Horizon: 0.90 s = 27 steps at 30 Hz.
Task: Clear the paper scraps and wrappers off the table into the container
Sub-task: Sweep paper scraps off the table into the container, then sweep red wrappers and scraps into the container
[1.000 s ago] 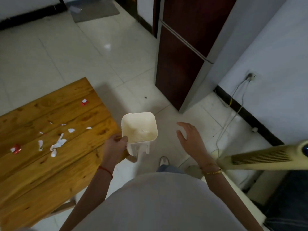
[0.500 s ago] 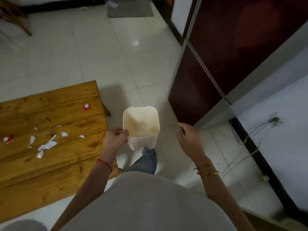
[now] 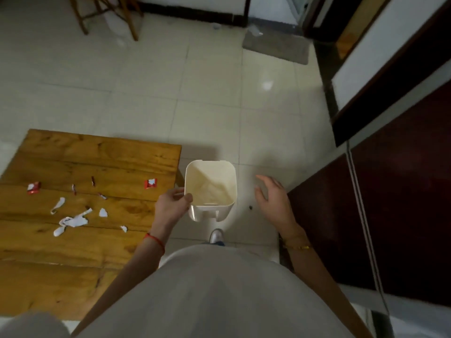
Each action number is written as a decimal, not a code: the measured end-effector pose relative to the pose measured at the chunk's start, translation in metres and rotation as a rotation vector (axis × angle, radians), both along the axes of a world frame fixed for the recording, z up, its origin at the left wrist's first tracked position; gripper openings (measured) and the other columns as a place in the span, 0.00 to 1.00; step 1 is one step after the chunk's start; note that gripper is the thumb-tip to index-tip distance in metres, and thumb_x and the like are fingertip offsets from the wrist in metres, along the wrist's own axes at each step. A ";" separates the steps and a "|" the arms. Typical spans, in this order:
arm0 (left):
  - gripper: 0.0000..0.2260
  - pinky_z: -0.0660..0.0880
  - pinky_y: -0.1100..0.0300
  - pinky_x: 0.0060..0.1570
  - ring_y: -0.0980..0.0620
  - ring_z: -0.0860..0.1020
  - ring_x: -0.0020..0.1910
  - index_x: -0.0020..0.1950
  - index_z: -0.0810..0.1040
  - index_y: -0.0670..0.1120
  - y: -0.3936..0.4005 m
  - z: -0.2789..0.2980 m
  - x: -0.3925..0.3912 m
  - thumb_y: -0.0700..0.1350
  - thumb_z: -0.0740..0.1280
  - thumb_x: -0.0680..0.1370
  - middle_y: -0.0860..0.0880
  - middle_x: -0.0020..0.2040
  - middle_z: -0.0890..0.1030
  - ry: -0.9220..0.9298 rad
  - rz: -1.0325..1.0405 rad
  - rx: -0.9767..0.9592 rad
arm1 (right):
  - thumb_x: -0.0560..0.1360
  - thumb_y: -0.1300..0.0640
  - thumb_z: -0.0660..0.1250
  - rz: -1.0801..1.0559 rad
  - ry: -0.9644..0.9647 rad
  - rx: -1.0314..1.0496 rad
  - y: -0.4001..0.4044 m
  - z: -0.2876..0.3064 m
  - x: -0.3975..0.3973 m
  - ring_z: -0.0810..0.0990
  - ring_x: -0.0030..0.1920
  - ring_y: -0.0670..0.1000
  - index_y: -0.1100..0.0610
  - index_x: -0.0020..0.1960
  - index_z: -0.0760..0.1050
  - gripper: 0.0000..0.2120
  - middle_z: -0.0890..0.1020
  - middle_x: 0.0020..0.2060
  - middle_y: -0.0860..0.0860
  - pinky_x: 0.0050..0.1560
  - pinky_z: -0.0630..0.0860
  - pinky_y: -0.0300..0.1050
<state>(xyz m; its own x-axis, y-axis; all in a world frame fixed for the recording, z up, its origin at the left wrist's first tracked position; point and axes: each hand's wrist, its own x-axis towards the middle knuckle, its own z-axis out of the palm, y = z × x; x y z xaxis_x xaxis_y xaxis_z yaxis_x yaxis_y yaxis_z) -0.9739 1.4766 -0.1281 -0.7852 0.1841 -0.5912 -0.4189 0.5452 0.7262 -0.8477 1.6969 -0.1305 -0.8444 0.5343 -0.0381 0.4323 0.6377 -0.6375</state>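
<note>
Here the left hand (image 3: 172,207) grips the near left rim of a cream plastic container (image 3: 210,189), thumb on the inside of the rim and fingers curled around the outside. The container is held upright over the tiled floor (image 3: 146,93), just off the right edge of the wooden worktop (image 3: 73,240), with its open mouth facing up; its inside looks bare apart from some staining. The right hand (image 3: 272,198) is open, fingers spread and slightly bent, beside the container on its right and not touching it. A red string circles the left wrist and a thin gold bracelet (image 3: 299,247) sits on the right wrist.

On the worktop the litter lies scattered across the left and middle planks. A cluster of white paper scraps (image 3: 73,220) sits nearest the person, with a single curled strip (image 3: 58,205) to its left and two smaller white bits (image 3: 103,212) to its right. A red and white wrapper (image 3: 150,183) lies close to the worktop's right edge, near the container, and another red wrapper (image 3: 33,187) lies far to the left. A few tiny red slivers rest between them.

A shoe tip (image 3: 216,236) shows on the floor below the container. Dark brown cabinet doors (image 3: 402,215) stand to the right, a grey mat (image 3: 275,48) lies farther off, and wooden chair legs (image 3: 107,18) appear at the top left.
</note>
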 end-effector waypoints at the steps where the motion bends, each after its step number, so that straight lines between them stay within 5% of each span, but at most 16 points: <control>1: 0.18 0.79 0.47 0.54 0.46 0.82 0.48 0.59 0.79 0.44 0.004 0.000 -0.009 0.47 0.66 0.71 0.45 0.50 0.84 0.009 0.020 -0.006 | 0.78 0.59 0.62 0.029 0.010 0.003 0.008 0.001 -0.018 0.74 0.62 0.56 0.60 0.65 0.73 0.16 0.78 0.61 0.57 0.64 0.69 0.47; 6: 0.16 0.79 0.48 0.54 0.45 0.82 0.48 0.57 0.80 0.45 0.012 0.002 -0.039 0.47 0.67 0.71 0.45 0.50 0.84 -0.017 0.205 -0.028 | 0.77 0.59 0.62 0.253 0.026 0.014 0.035 0.002 -0.106 0.75 0.61 0.56 0.60 0.63 0.74 0.15 0.79 0.59 0.56 0.64 0.70 0.47; 10: 0.14 0.77 0.58 0.45 0.47 0.81 0.47 0.57 0.80 0.47 0.016 -0.006 -0.050 0.45 0.67 0.72 0.47 0.49 0.84 -0.052 0.392 -0.035 | 0.78 0.58 0.62 0.484 -0.002 0.017 0.040 -0.004 -0.174 0.74 0.62 0.54 0.58 0.65 0.73 0.16 0.78 0.60 0.55 0.64 0.67 0.41; 13: 0.16 0.78 0.53 0.52 0.46 0.81 0.50 0.56 0.80 0.47 0.023 -0.017 -0.053 0.47 0.67 0.69 0.47 0.50 0.84 -0.082 0.549 -0.032 | 0.79 0.56 0.61 0.677 -0.043 0.021 0.043 -0.011 -0.224 0.72 0.64 0.53 0.57 0.67 0.71 0.17 0.76 0.62 0.54 0.65 0.67 0.44; 18: 0.13 0.73 0.59 0.46 0.46 0.80 0.49 0.57 0.80 0.45 0.053 -0.028 -0.056 0.44 0.67 0.72 0.46 0.51 0.83 -0.109 0.838 -0.053 | 0.80 0.55 0.60 1.005 -0.094 0.042 0.048 -0.020 -0.294 0.71 0.65 0.53 0.58 0.67 0.71 0.17 0.76 0.63 0.54 0.63 0.65 0.40; 22: 0.10 0.79 0.51 0.52 0.45 0.81 0.48 0.52 0.80 0.47 0.081 -0.033 -0.054 0.43 0.68 0.72 0.45 0.50 0.84 -0.131 1.067 -0.033 | 0.80 0.54 0.59 1.214 -0.148 0.069 0.051 -0.027 -0.334 0.71 0.65 0.50 0.55 0.68 0.70 0.17 0.74 0.64 0.51 0.62 0.65 0.38; 27: 0.14 0.77 0.56 0.51 0.46 0.80 0.50 0.58 0.79 0.42 0.112 -0.044 -0.047 0.42 0.67 0.73 0.45 0.52 0.82 -0.141 1.292 -0.001 | 0.80 0.55 0.58 1.415 -0.194 0.065 0.042 -0.042 -0.366 0.72 0.64 0.51 0.55 0.68 0.70 0.17 0.74 0.65 0.52 0.62 0.67 0.41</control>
